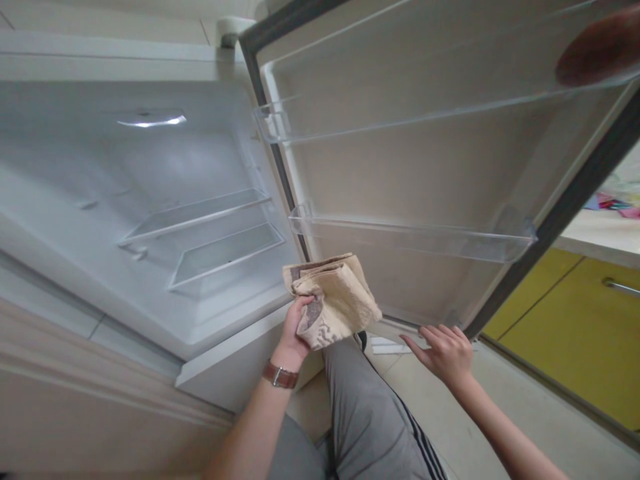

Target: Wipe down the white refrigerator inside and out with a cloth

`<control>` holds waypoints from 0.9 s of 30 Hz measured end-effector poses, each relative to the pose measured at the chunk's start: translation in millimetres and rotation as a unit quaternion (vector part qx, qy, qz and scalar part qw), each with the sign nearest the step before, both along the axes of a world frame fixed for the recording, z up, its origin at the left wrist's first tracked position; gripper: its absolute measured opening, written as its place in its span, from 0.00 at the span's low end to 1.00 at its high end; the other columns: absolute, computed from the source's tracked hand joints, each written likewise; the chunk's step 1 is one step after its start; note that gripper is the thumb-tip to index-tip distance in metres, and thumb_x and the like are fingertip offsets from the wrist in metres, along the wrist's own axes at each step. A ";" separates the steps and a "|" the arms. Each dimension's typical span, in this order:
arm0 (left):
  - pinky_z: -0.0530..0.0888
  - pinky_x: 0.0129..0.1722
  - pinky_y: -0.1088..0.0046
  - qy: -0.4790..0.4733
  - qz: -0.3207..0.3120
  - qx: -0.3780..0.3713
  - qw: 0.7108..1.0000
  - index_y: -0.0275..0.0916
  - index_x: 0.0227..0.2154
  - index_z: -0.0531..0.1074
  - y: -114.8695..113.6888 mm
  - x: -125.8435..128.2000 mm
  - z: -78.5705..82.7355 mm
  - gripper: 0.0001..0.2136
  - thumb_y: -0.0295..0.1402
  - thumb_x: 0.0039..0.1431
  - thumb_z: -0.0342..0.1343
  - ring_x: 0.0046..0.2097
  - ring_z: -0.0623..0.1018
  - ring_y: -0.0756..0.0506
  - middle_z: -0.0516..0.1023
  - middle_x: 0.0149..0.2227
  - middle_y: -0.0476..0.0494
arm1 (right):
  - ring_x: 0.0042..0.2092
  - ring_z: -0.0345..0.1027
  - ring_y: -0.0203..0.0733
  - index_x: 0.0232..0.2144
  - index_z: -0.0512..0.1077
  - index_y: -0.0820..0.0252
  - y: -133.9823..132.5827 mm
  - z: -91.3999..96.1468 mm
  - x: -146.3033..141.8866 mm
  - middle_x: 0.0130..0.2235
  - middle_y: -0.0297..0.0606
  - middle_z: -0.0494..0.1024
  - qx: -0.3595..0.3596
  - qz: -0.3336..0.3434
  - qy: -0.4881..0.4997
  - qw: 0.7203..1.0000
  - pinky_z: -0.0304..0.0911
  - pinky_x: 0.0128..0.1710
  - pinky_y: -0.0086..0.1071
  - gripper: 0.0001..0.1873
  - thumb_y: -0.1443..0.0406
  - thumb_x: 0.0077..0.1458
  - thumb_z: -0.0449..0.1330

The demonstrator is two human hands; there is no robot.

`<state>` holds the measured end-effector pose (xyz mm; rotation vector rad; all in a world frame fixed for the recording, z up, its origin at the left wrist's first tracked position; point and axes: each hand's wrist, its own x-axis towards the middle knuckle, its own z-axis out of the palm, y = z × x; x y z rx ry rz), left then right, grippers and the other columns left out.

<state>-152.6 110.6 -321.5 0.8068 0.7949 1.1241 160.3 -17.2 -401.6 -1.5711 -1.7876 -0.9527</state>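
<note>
My left hand [296,328], with a brown watch on its wrist, is closed on a folded beige cloth [336,297]. It holds the cloth up in front of the open fridge [150,220], near the hinge side. My right hand [445,352] hangs lower to the right with its fingers spread and holds nothing. It is close to the bottom edge of the open fridge door [425,180]. The fridge's inside is white and lit, with two glass shelves [200,213]. My grey trouser leg [365,407] shows between the hands.
The door carries two clear plastic racks, an upper rack [380,123] and a lower rack [415,237], both with nothing in them. A blurred dark shape [600,47] sits at the top right corner. Yellow cabinet doors [570,320] under a pale countertop stand to the right.
</note>
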 end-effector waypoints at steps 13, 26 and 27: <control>0.79 0.55 0.57 -0.123 -0.027 -0.198 0.972 0.32 0.46 0.80 -31.2 6.4 -49.4 0.16 0.38 0.62 0.57 0.45 0.86 0.36 0.86 0.38 0.36 | 0.28 0.62 0.38 0.22 0.70 0.58 0.7 0.8 -0.1 0.21 0.33 0.72 0.001 0.007 0.005 1.000 0.48 0.37 0.35 0.18 0.57 0.61 0.66; 0.78 0.58 0.56 -0.174 -0.083 -0.227 0.955 0.29 0.52 0.78 -38.1 1.2 -63.3 0.23 0.45 0.68 0.55 0.50 0.85 0.35 0.86 0.41 0.32 | 0.44 0.69 0.47 0.44 0.76 0.58 4.6 39.4 -19.4 0.42 0.42 0.80 -0.111 0.030 0.095 0.989 0.53 0.43 0.37 0.15 0.54 0.67 0.59; 0.78 0.58 0.55 -0.171 -0.083 -0.235 0.953 0.28 0.52 0.78 -38.5 0.9 -62.5 0.23 0.45 0.68 0.54 0.50 0.85 0.35 0.86 0.41 0.32 | 0.45 0.69 0.46 0.44 0.76 0.57 8.0 47.2 -28.0 0.43 0.42 0.79 -0.124 0.061 0.109 0.984 0.54 0.44 0.37 0.14 0.55 0.68 0.58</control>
